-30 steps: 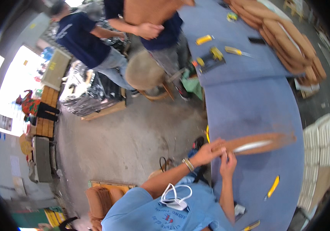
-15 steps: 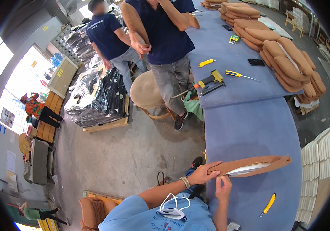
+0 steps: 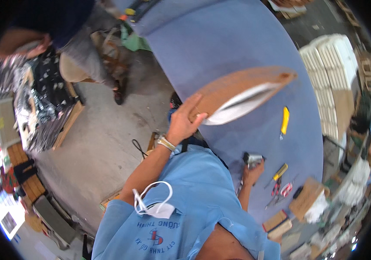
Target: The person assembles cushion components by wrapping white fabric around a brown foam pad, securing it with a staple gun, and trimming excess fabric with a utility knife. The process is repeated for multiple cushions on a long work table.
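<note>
Brown cushion (image 3: 234,90) in left hand (image 3: 186,120)

Head-worn view, left unit of a side-by-side pair, wide fisheye. Faces steeply downward from above: blue shirt (image 3: 194,182) very near, left hand (image 3: 184,123) and right hand (image 3: 253,173) farther off, desk (image 3: 233,39) to the right, floor (image 3: 94,143) to the left. Straight edges bow toward the rim.

Glare whitens the far left; edges bend into black; the brown cushion (image 3: 233,89) blurs.
</note>
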### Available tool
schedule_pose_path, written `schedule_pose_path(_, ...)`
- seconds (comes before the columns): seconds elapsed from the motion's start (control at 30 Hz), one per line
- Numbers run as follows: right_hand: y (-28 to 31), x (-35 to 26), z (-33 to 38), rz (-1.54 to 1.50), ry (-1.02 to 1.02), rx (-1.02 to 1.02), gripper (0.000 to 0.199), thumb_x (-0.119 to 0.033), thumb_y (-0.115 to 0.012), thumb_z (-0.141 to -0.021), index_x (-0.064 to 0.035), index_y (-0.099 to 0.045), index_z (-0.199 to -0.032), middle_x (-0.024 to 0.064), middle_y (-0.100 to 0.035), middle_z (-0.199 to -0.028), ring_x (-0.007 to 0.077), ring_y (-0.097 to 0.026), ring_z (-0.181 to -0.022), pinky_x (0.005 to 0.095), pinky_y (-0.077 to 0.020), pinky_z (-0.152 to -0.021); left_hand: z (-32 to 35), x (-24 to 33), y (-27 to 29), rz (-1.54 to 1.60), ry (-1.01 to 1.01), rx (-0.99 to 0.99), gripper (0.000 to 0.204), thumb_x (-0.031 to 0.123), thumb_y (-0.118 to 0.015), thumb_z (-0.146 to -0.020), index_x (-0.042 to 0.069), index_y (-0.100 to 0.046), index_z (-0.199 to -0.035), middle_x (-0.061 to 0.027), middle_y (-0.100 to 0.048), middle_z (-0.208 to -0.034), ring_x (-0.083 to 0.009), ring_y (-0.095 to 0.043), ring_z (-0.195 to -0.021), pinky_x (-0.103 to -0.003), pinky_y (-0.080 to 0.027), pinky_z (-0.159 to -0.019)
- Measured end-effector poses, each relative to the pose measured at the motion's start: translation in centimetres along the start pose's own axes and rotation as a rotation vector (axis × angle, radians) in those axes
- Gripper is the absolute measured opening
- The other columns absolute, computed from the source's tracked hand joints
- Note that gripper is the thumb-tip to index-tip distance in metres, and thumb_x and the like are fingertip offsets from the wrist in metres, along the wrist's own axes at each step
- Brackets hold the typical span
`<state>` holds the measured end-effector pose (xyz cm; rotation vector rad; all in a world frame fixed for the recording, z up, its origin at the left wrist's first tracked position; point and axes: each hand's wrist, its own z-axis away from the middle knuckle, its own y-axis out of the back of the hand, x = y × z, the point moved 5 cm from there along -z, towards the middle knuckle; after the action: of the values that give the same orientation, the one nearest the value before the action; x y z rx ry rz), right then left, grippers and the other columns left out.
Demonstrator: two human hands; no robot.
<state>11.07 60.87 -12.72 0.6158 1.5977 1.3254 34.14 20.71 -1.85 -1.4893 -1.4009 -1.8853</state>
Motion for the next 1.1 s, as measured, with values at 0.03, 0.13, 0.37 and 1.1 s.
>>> schedule_pose_path(0.03,0.1,-1.8,-1.1,-0.008,-0.09,-0.057,0.093,-0.008,-0.079,-0.074,-0.0036,-0.035,-0.157,0.0267,-0.051,-0.136,0.0465,-0.051,-0.127,0.0495,-0.0431,-0.11,0.2,0.1,0.2,-0.004,0.004,0.013,0.062,0.029,-0.08,-0.089,0.007,-0.059,-0.143,-0.0188,-0.062,-0.144,-0.0357,-0.063,-0.129,-0.041,-0.053,-0.106)
schedule_pose_path(0.13,0.9,-1.8,-0.5,-0.022,-0.168,-0.126,0.1,-0.008,-0.079,-0.073,-0.0074,-0.031,-0.16,0.0243,-0.05,-0.126,0.0464,-0.054,-0.12,0.0497,-0.047,-0.104,-0.1,0.2,-0.3,-0.018,-0.019,0.007,0.064,0.028,-0.08,-0.088,0.008,-0.058,-0.145,-0.0191,-0.064,-0.142,-0.0358,-0.065,-0.126,-0.041,-0.053,-0.105)
schedule_pose_path(0.37,6.1,-7.8,-2.9,-0.467,-0.189,-0.296,0.066,-0.006,-0.079,-0.08,0.0004,-0.059,-0.142,0.0128,-0.065,-0.121,0.0205,-0.067,-0.094,0.0333,-0.0549,-0.085,0.6,-0.1,-0.7,-0.048,-0.028,-0.008,0.066,0.032,-0.082,-0.086,0.008,-0.06,-0.143,-0.0169,-0.062,-0.144,-0.0372,-0.056,-0.136,-0.044,-0.052,-0.107)
schedule_pose_path(1.1,6.9,-31.7,-4.5,-0.755,0.371,-0.737,0.069,-0.011,-0.077,-0.075,0.0006,-0.059,-0.141,0.0206,-0.067,-0.134,0.0351,-0.066,-0.124,0.0404,-0.0505,-0.105,1.0,-0.6,-1.0,-0.038,-0.084,-0.045,0.086,0.011,-0.085,-0.073,0.016,-0.052,-0.152,-0.0117,-0.055,-0.154,-0.0422,-0.053,-0.139,-0.046,-0.053,-0.108)
